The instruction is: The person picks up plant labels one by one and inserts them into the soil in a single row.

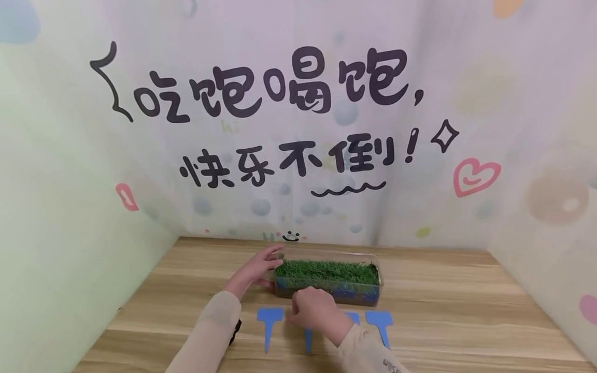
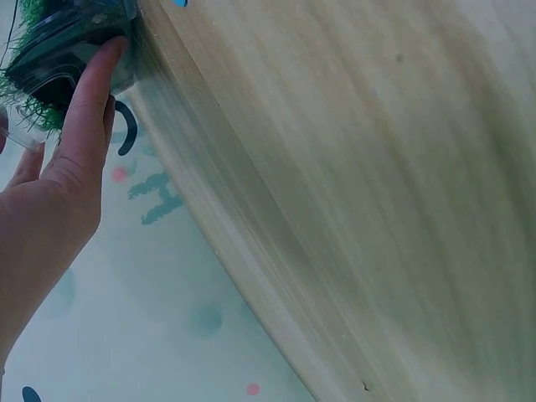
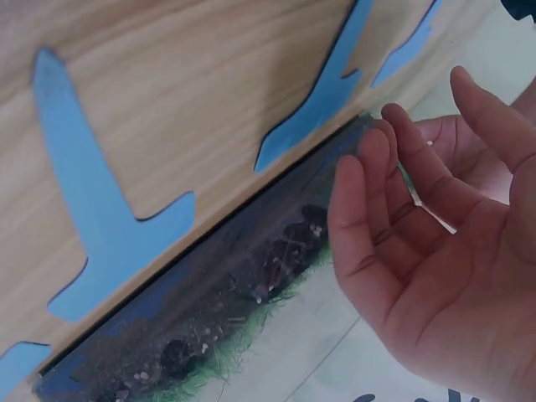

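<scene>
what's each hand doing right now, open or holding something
Left hand: open, straight fingers pressing the end of the grass box.
Right hand: open, holding nothing.

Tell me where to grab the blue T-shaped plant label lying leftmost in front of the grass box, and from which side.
Pinch the blue label at its wide crossbar, coming from above and the left. It lies flat on the wooden table, so the fingers likely need an edge to lift; the crossbar gives the broadest one. Its left side lies bare, while the right hand hovers just right of it and the grass box stands behind.

right hand [image 1: 313, 309] hides middle blue marker [image 1: 308, 336] head | sleeve text unreadable (too small)
</scene>
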`<move>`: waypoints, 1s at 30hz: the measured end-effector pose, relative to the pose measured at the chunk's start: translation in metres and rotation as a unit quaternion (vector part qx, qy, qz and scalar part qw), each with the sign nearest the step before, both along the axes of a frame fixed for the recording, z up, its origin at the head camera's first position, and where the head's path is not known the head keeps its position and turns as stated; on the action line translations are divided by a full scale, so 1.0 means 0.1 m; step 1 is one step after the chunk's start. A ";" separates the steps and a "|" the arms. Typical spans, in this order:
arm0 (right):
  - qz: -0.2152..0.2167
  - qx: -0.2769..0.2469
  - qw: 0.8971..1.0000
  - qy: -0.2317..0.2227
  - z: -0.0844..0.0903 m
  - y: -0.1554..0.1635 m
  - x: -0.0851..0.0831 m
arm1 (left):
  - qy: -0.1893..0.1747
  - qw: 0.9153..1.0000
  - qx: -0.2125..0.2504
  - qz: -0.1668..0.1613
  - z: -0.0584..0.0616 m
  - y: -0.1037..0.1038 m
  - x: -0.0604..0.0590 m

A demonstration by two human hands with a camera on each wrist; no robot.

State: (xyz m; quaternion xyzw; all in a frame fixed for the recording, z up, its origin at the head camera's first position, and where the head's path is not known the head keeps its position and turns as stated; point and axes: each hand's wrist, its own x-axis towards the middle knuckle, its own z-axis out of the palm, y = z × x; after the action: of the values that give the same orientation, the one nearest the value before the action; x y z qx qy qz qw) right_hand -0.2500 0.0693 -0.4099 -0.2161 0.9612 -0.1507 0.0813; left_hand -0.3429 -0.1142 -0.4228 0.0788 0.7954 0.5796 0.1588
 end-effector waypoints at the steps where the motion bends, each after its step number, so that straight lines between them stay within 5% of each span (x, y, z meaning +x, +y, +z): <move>1: -0.006 0.007 1.000 -0.010 -0.02 -0.02 0.00 | -0.001 1.000 -0.002 0.000 0.00 0.00 0.00; 6: -0.037 0.056 0.997 -0.031 -0.11 -0.12 0.01 | -0.007 1.000 -0.003 0.001 -0.03 -0.01 0.00; 18: -0.064 0.135 0.988 0.035 -0.19 -0.32 0.05 | -0.005 1.000 -0.001 0.009 -0.03 -0.03 -0.02; 30: -0.076 0.096 0.992 0.017 -0.17 -0.17 -0.04 | 0.005 1.000 -0.009 -0.008 -0.01 0.01 -0.01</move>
State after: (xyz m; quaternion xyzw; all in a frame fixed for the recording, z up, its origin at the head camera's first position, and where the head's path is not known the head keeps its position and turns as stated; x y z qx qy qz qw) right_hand -0.2535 0.0527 -0.4273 -0.1362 0.9862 -0.0595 0.0734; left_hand -0.3440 -0.1136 -0.4239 0.0867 0.8007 0.5708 0.1596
